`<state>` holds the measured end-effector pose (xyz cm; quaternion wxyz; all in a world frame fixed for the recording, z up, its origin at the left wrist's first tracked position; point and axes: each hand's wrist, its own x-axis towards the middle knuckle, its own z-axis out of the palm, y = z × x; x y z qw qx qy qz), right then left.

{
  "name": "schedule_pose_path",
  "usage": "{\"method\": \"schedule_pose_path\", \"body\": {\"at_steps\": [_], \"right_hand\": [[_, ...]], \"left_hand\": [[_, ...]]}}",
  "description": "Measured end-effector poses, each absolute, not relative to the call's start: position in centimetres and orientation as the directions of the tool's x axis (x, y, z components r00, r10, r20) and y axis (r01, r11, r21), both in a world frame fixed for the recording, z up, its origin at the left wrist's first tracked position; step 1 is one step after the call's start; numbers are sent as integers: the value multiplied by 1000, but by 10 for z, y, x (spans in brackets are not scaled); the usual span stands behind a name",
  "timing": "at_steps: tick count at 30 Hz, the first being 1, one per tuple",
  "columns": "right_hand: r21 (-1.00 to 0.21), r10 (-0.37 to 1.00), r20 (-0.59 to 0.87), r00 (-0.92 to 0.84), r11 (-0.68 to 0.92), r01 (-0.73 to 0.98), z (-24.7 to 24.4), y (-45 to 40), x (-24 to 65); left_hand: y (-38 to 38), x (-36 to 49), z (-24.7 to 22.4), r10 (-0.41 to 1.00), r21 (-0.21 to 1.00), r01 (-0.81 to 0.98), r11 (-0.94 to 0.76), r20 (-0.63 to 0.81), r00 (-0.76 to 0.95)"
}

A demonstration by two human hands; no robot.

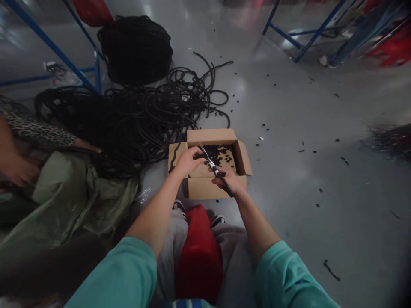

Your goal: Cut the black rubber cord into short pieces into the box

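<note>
Over an open cardboard box [217, 188], my right hand [231, 179] grips a pair of scissors [221, 176] with black handles. Their silver blades point up and left, close to the fingers of my left hand. My left hand [187, 161] is closed in a pinch above the box's left side, with a dark bit of black cord at its fingertips; the hand hides most of it. A strand of black cord [175, 155] lies across the left flap. Inside the box are many short cut black pieces [218, 155].
A tangled heap of black cord [144, 111] and a big coil [138, 49] lie ahead left. Another person's hand [19, 169] is by a green sheet [86, 192]. Blue metal frames [96, 70] stand at both sides. Black scraps [301, 150] litter the floor; a red stool [199, 256] is beneath me.
</note>
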<state>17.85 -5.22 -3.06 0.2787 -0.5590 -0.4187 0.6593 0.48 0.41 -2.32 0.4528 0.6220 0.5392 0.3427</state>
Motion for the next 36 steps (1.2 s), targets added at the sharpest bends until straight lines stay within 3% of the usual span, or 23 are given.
{"method": "schedule_pose_path", "body": {"at_steps": [5, 13, 36], "right_hand": [[-869, 831, -492, -260, -489, 82, -32, -52, 179], [-890, 848, -441, -294, -455, 24, -28, -50, 179], [-884, 830, -465, -310, -456, 105, -30, -53, 179]], "left_hand": [[3, 4, -23, 976, 925, 380, 4, -87, 202], [2, 7, -31, 889, 951, 167, 259, -302, 345], [2, 2, -16, 827, 894, 20, 447, -422, 372]]}}
